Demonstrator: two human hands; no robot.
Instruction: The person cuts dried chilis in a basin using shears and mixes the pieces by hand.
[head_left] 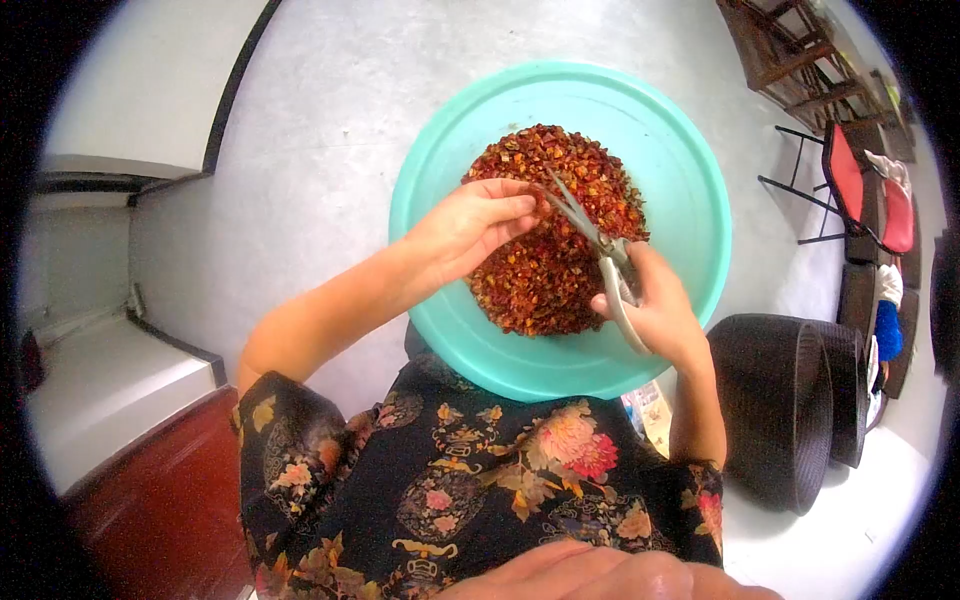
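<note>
A wide turquoise basin (687,200) rests at my lap, holding a heap of chopped dried red chili pieces (545,290). Over the heap, my right hand (655,305) grips a pair of scissors (598,238) by the pale handles. The blades point up and left, slightly apart, their tips close to my left fingers. My left hand (480,225) pinches a small dark red piece (540,197) between thumb and fingers, beside the blades. The piece is partly hidden by the fingertips.
Dark woven baskets (770,400) stand at the right. Behind them is a red folding chair (845,170), and wooden furniture (800,60) is at the top right. A white ledge (130,385) and a dark red surface (165,500) lie at the left.
</note>
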